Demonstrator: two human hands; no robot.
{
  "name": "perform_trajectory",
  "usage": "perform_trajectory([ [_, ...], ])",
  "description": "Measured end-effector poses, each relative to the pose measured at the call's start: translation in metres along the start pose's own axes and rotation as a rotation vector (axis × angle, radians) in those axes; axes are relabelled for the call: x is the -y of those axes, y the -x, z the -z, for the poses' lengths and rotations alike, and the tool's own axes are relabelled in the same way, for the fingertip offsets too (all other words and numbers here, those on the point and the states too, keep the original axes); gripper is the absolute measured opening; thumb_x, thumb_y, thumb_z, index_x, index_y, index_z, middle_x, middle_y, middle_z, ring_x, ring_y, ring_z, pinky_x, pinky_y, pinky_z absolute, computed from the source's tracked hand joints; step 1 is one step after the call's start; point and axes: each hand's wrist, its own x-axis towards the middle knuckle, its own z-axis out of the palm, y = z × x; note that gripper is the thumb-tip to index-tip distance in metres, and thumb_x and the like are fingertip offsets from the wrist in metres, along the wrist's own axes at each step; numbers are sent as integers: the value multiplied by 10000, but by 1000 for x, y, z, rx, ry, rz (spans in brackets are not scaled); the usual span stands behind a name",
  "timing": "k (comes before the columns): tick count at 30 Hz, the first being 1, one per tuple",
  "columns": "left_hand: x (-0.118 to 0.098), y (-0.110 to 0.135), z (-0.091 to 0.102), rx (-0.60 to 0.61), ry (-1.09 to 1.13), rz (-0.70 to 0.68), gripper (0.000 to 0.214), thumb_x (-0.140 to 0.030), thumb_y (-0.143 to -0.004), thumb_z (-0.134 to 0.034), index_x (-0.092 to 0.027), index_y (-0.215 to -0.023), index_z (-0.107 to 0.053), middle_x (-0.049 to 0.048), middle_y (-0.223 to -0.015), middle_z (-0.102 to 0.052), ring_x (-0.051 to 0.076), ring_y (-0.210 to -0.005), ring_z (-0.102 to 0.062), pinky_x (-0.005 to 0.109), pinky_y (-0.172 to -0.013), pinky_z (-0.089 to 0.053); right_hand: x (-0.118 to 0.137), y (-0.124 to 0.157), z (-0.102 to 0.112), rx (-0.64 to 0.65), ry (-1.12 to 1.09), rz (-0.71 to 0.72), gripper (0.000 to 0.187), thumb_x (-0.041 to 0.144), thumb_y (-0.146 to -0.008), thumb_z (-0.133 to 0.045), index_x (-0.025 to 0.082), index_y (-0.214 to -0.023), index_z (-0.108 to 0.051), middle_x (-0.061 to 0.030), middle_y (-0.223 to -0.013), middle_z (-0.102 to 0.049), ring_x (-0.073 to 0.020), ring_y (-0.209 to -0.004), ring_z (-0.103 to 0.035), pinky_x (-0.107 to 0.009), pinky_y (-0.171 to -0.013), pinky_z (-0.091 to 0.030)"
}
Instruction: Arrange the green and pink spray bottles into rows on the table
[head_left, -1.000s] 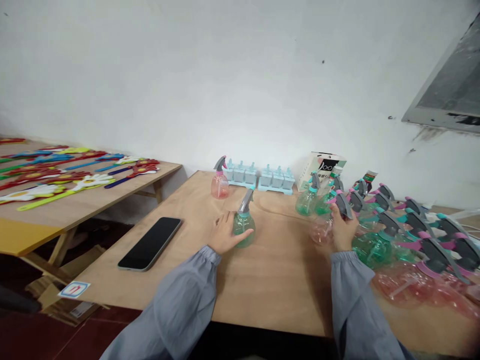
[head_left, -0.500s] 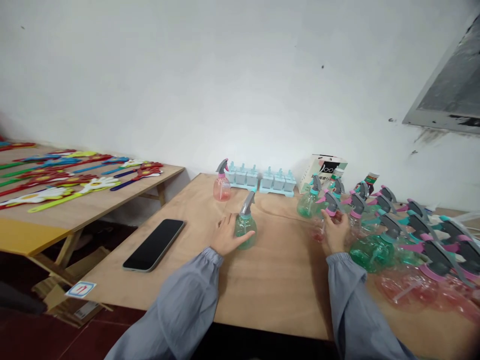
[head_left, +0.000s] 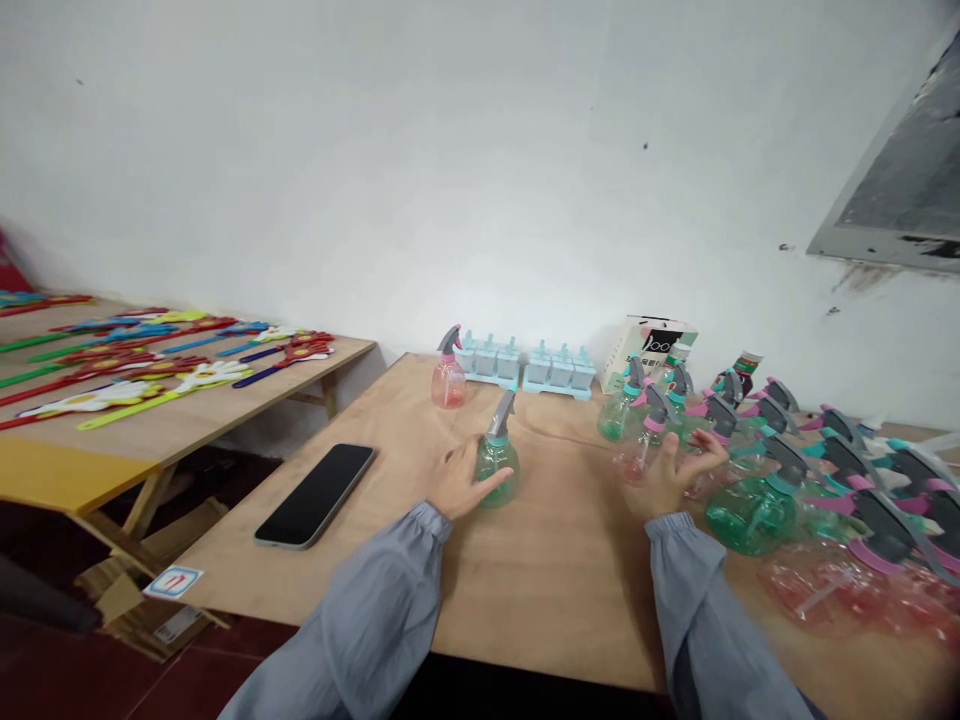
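Note:
My left hand (head_left: 456, 484) is wrapped round the body of a green spray bottle (head_left: 498, 458) with a grey trigger head, which stands upright on the wooden table (head_left: 540, 580). Toward the right, my right hand (head_left: 670, 476) has its fingers apart and holds nothing. Just beside it stands a clear pink spray bottle (head_left: 634, 452) with a grey and pink head. Further right, several green and pink spray bottles crowd together, among them a large green one (head_left: 750, 512). A single pink spray bottle (head_left: 448, 382) stands at the back left.
Two light-blue popsicle moulds (head_left: 559, 372) sit by the wall, with a printed box (head_left: 646, 345) to their right. A phone (head_left: 315, 497) lies at the table's left. On another table (head_left: 172, 425), several colourful hand-shaped clappers (head_left: 202, 378) are spread out.
My right hand has let go of the pink spray bottle's neck and spread its fingers, moving slightly down from it. My left hand keeps its grip on the green bottle. The view has shifted slightly.

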Motion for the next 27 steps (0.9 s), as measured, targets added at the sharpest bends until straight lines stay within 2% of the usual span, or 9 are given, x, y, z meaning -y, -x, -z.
perform_trajectory([
  [3, -9, 7, -10, 38, -64, -55, 508, -559, -1034, -491, -208, -1393, -566, 142, -1255, -758, 322, -1224, -711, 489, -1074, -520, 37, 18, -4, 261, -111, 31, 357, 541, -976, -612, 310, -1239, -545, -86, -1224, -581, -298, -1139, -598, -576, -1054, -500],
  [7, -29, 19, -26, 78, -71, -135, 499, -517, -1091, -335, -195, -1386, -576, 150, -1261, -751, 295, -1216, -706, 466, -1055, -529, 66, 50, -21, 812, -211, -6, 866, 663, -764, -839, 269, -1455, -496, -143, -1473, -573, -343, -1343, -579, -579, -1135, -492],
  [9, -35, 24, -31, 95, -91, -185, 571, -599, -1068, -370, -192, -1406, -584, 165, -1296, -735, 314, -1244, -686, 495, -1100, -498, 70, 63, -29, 926, -238, -97, 1002, 669, -708, -885, 273, -1513, -440, -160, -1554, -536, -352, -1424, -542, -582, -1191, -456],
  [14, -26, 7, -14, 178, -268, -277, 840, -829, -869, -578, -220, -1444, -638, 165, -1296, -741, 361, -1219, -671, 505, -1124, -470, 68, 69, -33, 974, -259, -235, 757, 600, -750, -878, 259, -1361, -588, -132, -1412, -669, -333, -1361, -609, -564, -1207, -453],
  [17, -7, -36, 14, 57, -328, -131, 787, -754, -948, -517, -214, -1515, -600, 197, -1429, -660, 398, -1328, -601, 545, -1163, -418, 70, 63, -27, 979, -267, -249, 741, 557, -731, -907, 264, -1342, -607, -116, -1376, -696, -323, -1334, -632, -548, -1206, -463],
  [19, 7, -74, 33, -61, -368, 2, 735, -674, -1035, -379, -218, -1596, -514, 235, -1585, -510, 450, -1445, -493, 625, -1183, -359, 72, 61, -23, 967, -278, -267, 738, 535, -757, -894, 277, -1375, -586, -115, -1395, -692, -318, -1343, -634, -549, -1210, -463],
  [21, 19, -110, 49, -145, -413, 137, 739, -672, -1027, -415, -244, -1626, -478, 256, -1698, -349, 532, -1534, -355, 718, -1185, -289, 73, 62, -22, 958, -287, -276, 728, 519, -782, -877, 285, -1400, -571, -119, -1430, -676, -320, -1364, -626, -557, -1222, -453],
  [23, 28, -140, 59, -115, -496, 281, 764, -707, -988, -497, -335, -1652, -428, 207, -1768, -251, 544, -1592, -251, 712, -1199, -274, 73, 65, -21, 963, -302, -272, 717, 505, -791, -870, 285, -1406, -575, -121, -1458, -661, -322, -1390, -612, -555, -1235, -444],
  [27, 37, -173, 62, -52, -515, 289, 864, -768, -935, -555, -307, -1654, -427, 233, -1761, -265, 585, -1580, -234, 738, -1185, -270, 70, 70, -22, 979, -362, -276, 739, 505, -782, -879, 274, -1423, -592, -120, -1475, -658, -317, -1407, -609, -526, -1244, -448],
])
